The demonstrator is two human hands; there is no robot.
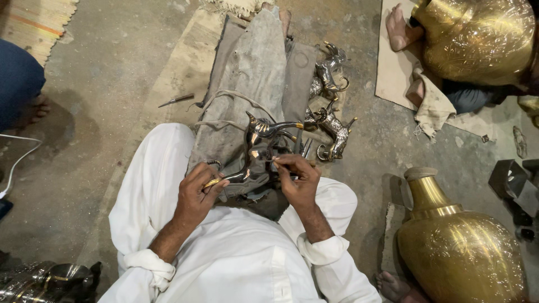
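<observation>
Big gold vase [460, 252] near right; another gold vase [477, 39] far right. Grey cloth [252, 73] spread on floor, middle, far side of hands. Shiny metal deer [259, 154] in middle, over person's lap, horns pointing right. Two more deer [331, 106] lie just right of cloth. Left hand [196, 196] closed round deer's leg. Right hand [297, 177] pinches thin tool [298, 141] against deer's body. Small spike [177, 100] on floor, far left.

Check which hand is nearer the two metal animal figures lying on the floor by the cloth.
Right. The right hand works just below the metal animal figures; the left hand sits farther off, across the figurine being held.
</observation>
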